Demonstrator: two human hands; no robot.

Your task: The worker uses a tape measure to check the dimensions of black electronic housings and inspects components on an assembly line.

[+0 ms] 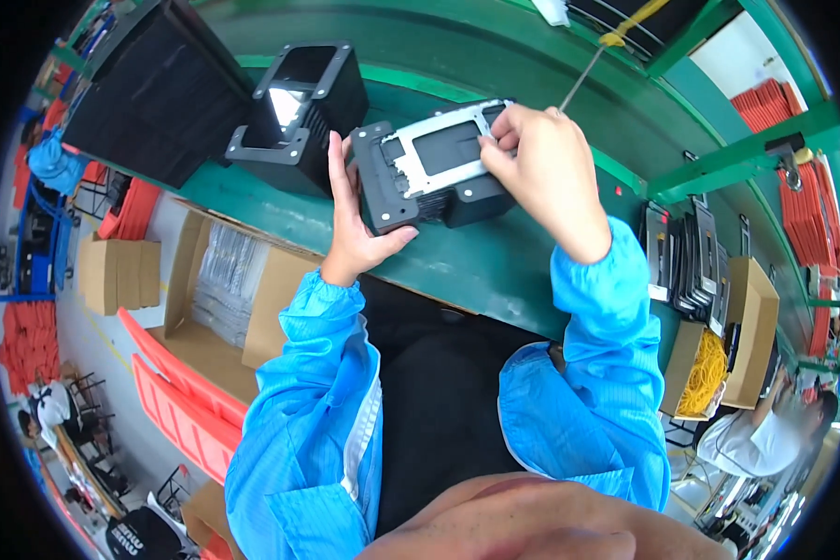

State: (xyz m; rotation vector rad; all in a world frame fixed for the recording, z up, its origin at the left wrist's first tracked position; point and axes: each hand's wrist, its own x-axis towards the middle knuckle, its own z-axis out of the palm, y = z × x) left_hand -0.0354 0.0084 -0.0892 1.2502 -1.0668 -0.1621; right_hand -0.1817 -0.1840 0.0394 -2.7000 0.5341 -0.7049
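Over the green bench, my left hand grips the left end of a black block-shaped housing, its thumb along the near edge and its fingers at the left side. A silver metal frame plate with a rectangular opening lies tilted on top. My right hand is closed, thumb and forefinger pinched at the plate's right end; the fingertips partly hide what they grip. Just behind this hand rises a thin metal rod with a yellow upper end; whether the hand touches it I cannot tell.
Similar black housings stand to the left, beside a large black panel. Flat dark parts stack at the right, near a carton of yellow cords. An open carton holds clear-wrapped pieces by the bench's left edge. Green rails border the bench.
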